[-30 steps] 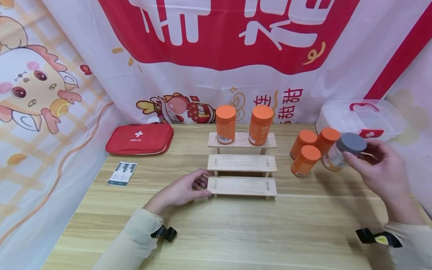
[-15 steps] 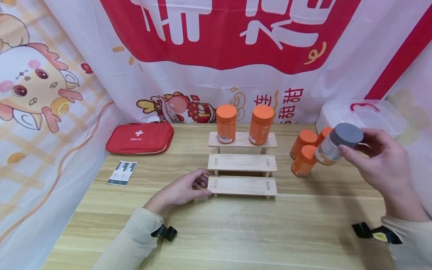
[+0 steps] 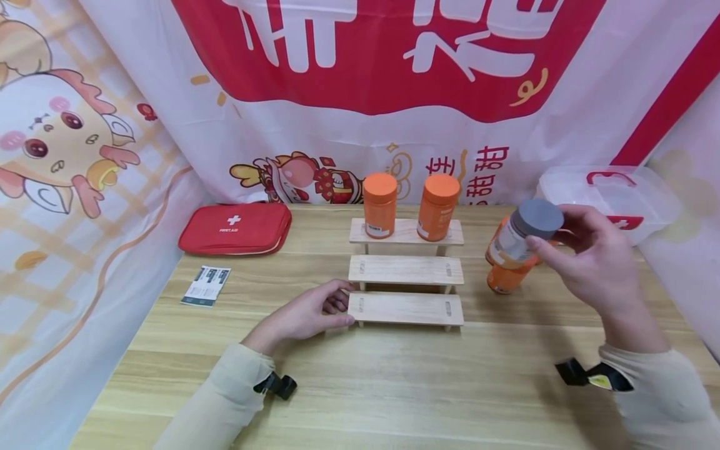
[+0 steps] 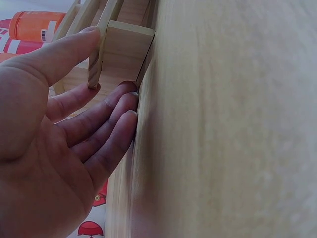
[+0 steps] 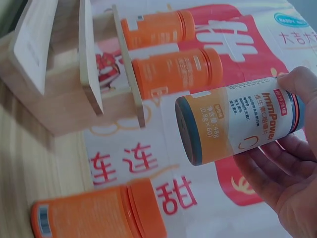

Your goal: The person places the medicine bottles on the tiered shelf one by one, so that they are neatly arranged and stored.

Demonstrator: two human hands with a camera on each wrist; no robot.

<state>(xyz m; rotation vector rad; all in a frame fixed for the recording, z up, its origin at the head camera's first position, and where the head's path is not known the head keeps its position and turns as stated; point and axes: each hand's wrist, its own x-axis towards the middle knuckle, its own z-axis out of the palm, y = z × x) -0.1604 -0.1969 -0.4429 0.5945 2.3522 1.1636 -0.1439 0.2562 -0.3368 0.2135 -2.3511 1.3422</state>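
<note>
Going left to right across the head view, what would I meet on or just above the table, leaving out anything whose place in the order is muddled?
Red pouch, left hand, stand, grey-capped bottle, right hand.

A three-tier stand [image 3: 406,270] sits mid-counter [image 3: 394,381], two bottles [image 3: 379,209] side by side on its back tier [image 3: 406,232]. The left hand [image 3: 315,312] is at the left end of the front tier [image 3: 405,307]. Farther left, a first-aid pouch [image 3: 235,229] lies toward the back, a card [image 3: 205,286] before it. Right of the stand, the right hand [image 3: 602,269] keeps the held bottle [image 3: 512,242] off the counter, before (as the head view has it) a group of bottles [image 3: 504,279]; a storage box [image 3: 658,203] sits behind, at the back right.
</note>
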